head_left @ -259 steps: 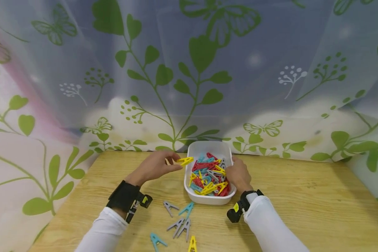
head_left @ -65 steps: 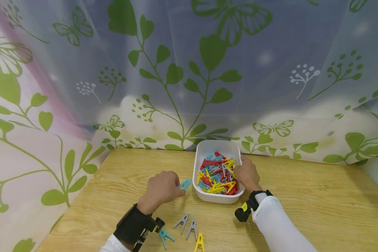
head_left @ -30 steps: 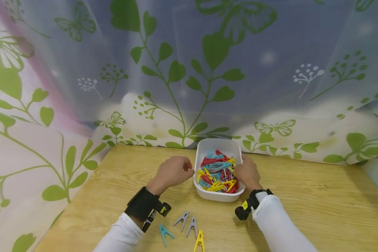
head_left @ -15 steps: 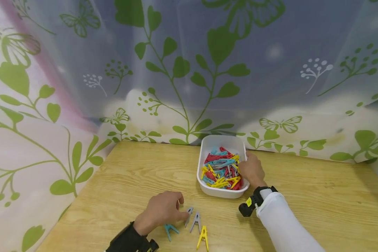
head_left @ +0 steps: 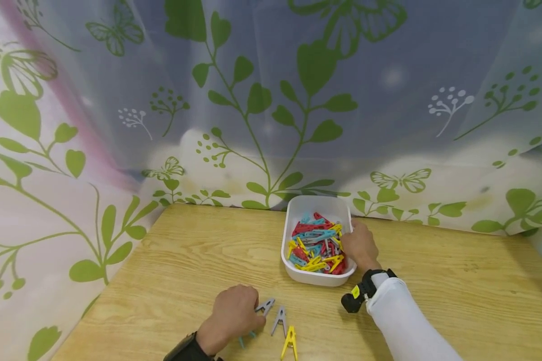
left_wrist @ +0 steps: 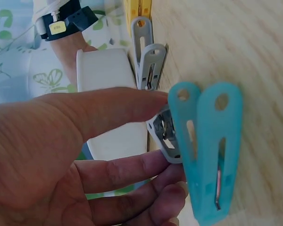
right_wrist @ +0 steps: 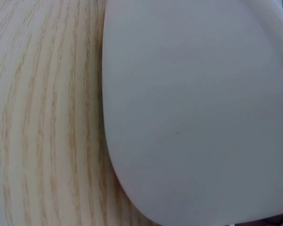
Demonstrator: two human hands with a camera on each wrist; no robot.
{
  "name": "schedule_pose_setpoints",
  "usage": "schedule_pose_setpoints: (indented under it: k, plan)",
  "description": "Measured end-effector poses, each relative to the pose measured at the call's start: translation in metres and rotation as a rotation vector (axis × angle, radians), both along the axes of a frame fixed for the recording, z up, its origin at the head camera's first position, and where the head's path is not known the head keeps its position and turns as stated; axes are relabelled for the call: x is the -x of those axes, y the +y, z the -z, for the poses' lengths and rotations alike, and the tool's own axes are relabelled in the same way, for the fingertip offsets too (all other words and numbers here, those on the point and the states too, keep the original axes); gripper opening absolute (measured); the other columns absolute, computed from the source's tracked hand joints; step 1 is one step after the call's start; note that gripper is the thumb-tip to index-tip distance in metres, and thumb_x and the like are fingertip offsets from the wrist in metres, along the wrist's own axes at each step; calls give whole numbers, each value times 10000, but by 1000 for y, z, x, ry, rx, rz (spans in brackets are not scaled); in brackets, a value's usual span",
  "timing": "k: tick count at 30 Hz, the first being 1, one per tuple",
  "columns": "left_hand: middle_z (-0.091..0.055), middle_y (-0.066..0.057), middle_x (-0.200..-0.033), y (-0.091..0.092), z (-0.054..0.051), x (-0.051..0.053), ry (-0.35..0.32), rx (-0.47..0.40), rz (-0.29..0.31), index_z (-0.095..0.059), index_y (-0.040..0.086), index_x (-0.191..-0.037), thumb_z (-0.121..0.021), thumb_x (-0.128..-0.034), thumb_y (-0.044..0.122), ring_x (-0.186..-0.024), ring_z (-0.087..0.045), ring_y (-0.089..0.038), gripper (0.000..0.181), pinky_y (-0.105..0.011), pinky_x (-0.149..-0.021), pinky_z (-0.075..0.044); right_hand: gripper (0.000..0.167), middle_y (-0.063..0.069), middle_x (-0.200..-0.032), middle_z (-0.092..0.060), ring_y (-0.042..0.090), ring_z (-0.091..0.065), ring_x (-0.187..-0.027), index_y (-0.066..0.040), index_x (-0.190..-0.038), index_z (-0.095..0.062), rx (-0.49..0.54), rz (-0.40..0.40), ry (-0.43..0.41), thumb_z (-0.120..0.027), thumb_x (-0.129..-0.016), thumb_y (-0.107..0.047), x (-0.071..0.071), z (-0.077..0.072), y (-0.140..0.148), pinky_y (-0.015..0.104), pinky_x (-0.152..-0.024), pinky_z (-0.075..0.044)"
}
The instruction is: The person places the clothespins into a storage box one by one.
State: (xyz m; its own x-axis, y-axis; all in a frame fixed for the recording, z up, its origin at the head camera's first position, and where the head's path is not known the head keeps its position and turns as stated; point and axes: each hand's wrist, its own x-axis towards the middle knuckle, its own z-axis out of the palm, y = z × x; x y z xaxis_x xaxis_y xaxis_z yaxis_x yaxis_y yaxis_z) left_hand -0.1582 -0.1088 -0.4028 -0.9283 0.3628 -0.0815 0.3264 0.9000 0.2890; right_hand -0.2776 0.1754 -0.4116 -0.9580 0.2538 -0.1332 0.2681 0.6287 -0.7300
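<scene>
My left hand [head_left: 235, 313] pinches a grey clothespin [head_left: 265, 306] low over the table; in the left wrist view the thumb and fingertips are at that grey clothespin [left_wrist: 165, 134]. Close in front of it there is a teal clothespin [left_wrist: 219, 141], mostly covered by the hand in the head view. Just right of the hand lie another grey clothespin [head_left: 279, 320] and a yellow one [head_left: 289, 342]. My right hand [head_left: 361, 245] grips the right rim of a white plastic basket [head_left: 318, 279] filled with red, yellow, teal and grey clothespins [head_left: 316, 245].
The wooden table [head_left: 208, 250] meets a patterned curtain [head_left: 235, 100] right behind the basket. The basket's white side wall [right_wrist: 193, 113] fills most of the right wrist view, which does not show the right fingers.
The left hand carried a teal clothespin to the basket, let it go there, and came back towards the near table. It now holds a grey clothespin. The right hand stays on the basket.
</scene>
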Motion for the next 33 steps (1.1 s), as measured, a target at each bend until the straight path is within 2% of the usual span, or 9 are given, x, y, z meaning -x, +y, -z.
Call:
schedule_pose_setpoints:
  k: [4, 7, 12, 15, 21, 27, 29, 31, 33]
  plan:
    - [-364, 92, -498, 0, -3, 2, 15, 22, 6, -528, 156, -546, -731, -696, 188, -443, -314, -69, 255, -229, -414, -252, 504, 275, -1222, -560, 383, -588, -1002, -8, -1411, -406, 3, 4, 2, -467, -917, -86, 0, 0, 0, 486, -725, -490]
    - [-362, 94, -513, -1, -12, 6, 20, 22, -6, -522, 172, -565, -740, -714, 206, -450, -302, -70, 266, -235, -424, -245, 506, 271, -1224, -561, 380, -590, -1003, -9, -1413, -406, 3, 6, -1, -469, -917, -85, 1, 0, 0, 478, -716, -498]
    - [-122, 83, -552, -1, -39, 21, 138, -39, 17, -256, 208, -564, -742, -757, 199, -530, -85, -95, 523, -283, -514, -100, 513, 267, -1212, -570, 376, -602, -990, -16, -1417, -403, -7, 10, 6, -474, -913, -84, 2, 1, 0, 463, -681, -511]
    - [-132, 81, -548, 4, -59, 31, 234, -60, 44, -286, 210, -568, -741, -784, 209, -524, -95, -89, 503, -279, -517, -99, 522, 267, -1213, -570, 381, -600, -1001, -19, -1419, -401, -12, 12, 11, -482, -907, -82, 3, 1, 0, 477, -695, -512]
    - [-207, 72, -535, 34, -87, 55, 319, -60, 51, -423, 197, -579, -708, -815, 246, -495, -172, -96, 373, -269, -489, -122, 531, 261, -1219, -568, 382, -592, -1014, -18, -1418, -401, -17, 15, 6, -494, -899, -79, 3, 2, 0, 486, -709, -507]
    - [-117, 45, -610, 67, -95, 79, 361, -123, 82, -265, 200, -622, -670, -873, 255, -568, -106, -117, 480, -316, -560, -92, 544, 255, -1236, -561, 375, -590, -1016, -26, -1428, -391, -31, 24, -6, -496, -896, -73, 4, 1, -1, 496, -722, -502]
    - [-170, 42, -586, 76, -94, 85, 357, -128, 72, -346, 183, -606, -678, -878, 296, -532, -155, -116, 444, -306, -540, -100, 538, 250, -1220, -571, 370, -592, -1006, -34, -1422, -401, -35, 24, -8, -497, -894, -71, 4, 1, -1, 494, -719, -500]
    - [-322, 57, -581, 82, -93, 91, 354, -136, 53, -508, 165, -647, -683, -873, 327, -506, -263, -96, 329, -261, -493, -141, 532, 246, -1200, -581, 366, -593, -995, -40, -1413, -412, -37, 26, -7, -502, -890, -70, 3, 0, -1, 492, -719, -494]
    - [-514, 35, -665, 86, -92, 94, 357, -151, 40, -667, 138, -836, -675, -878, 353, -530, -418, -105, 219, -232, -454, -238, 528, 246, -1188, -586, 366, -595, -988, -41, -1408, -419, -36, 28, -2, -503, -887, -64, 3, 0, 0, 490, -713, -492]
